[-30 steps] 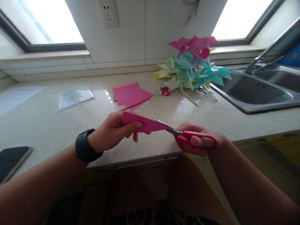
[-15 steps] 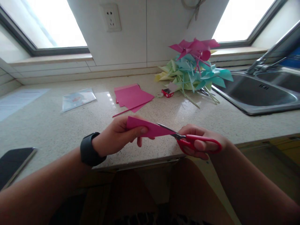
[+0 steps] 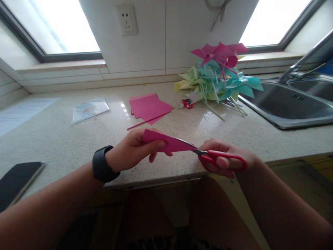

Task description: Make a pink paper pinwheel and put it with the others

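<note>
My left hand [image 3: 140,147] pinches a folded-looking piece of pink paper [image 3: 171,143] between thumb and fingers, above the counter's front edge. Red-handled scissors [image 3: 226,158] sit in my right hand [image 3: 221,152], fingers through the loops. Their blades lie across the paper's pointed right end, nearly closed along its upper edge. Beyond my hands, several pink paper sheets [image 3: 149,107] lie overlapped on the counter, with a thin pink stick [image 3: 137,125] in front of them.
Pink, blue and green paper pinwheels [image 3: 218,73] are heaped at the back right beside a steel sink [image 3: 283,100]. A small red box [image 3: 188,103] and a tape roll [image 3: 179,105] lie nearby. At left are a clear packet [image 3: 91,110], a printed sheet [image 3: 23,111] and a phone [image 3: 20,182].
The scissor blades have closed further on the pink paper, and a thin sliver shows at its upper edge. The whole view has shifted slightly.
</note>
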Tool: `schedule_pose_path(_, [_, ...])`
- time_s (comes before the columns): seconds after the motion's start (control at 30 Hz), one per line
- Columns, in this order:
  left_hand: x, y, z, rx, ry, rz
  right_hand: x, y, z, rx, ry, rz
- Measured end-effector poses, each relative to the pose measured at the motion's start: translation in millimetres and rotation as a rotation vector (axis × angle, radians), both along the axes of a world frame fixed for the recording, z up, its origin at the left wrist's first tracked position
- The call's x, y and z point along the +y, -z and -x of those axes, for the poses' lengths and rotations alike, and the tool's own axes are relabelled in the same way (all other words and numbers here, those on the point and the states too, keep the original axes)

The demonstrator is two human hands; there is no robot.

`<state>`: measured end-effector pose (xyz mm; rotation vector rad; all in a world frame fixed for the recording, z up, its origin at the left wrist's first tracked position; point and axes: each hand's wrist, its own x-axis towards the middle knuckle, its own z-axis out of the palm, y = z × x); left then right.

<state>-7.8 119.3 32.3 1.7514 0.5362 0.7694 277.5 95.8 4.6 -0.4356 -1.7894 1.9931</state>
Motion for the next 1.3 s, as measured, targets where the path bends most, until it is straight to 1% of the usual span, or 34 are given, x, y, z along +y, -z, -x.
schedule_pose_path(0.23, [-1,2.1,0,0.039,0.028,-0.013,0,-1.1,1,0.029,-0.017,-0.022])
schedule_pose_path(0.4, [-3,-0.5,-1,0.057,0.026,-0.032,0,-0.7,2,-0.005,-0.014,-0.002])
schedule_pose_path(0.67, [0,-0.2,0,0.089,0.016,-0.065,0,0.9,2,-0.028,0.003,0.018])
schedule_pose_path(0.97, [-8,-6.3,-6,0.114,0.028,-0.067,-1,-0.6,5,0.004,-0.026,0.034])
schedule_pose_path(1.03, [-8,-7.6,-5,0.117,0.028,-0.060,0,-0.4,5,0.001,-0.025,0.034])
schedule_pose_path(1.3, [-9,-9.7,-3,0.024,0.026,0.031,0,1.2,2,-0.010,-0.026,0.043])
